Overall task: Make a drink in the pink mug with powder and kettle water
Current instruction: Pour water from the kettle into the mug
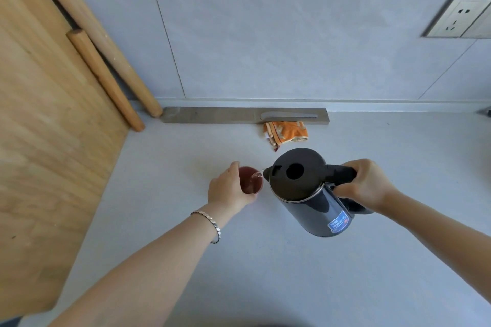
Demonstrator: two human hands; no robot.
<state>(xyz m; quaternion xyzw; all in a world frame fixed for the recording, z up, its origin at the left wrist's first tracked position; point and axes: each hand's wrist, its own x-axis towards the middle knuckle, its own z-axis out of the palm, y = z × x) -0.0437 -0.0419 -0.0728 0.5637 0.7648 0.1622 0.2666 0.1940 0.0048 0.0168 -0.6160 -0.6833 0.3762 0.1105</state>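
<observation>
The pink mug stands on the pale countertop, holding dark reddish liquid. My left hand wraps around its left side. A dark grey kettle with a black lid is tilted to the left, its spout over the mug's rim, and a thin stream of water runs into the mug. My right hand grips the kettle's black handle. No powder container is in view.
An orange cloth lies behind the kettle, in front of a grey strip along the wall. A big wooden board and two wooden rolling pins lean at the left. A wall socket sits at the upper right.
</observation>
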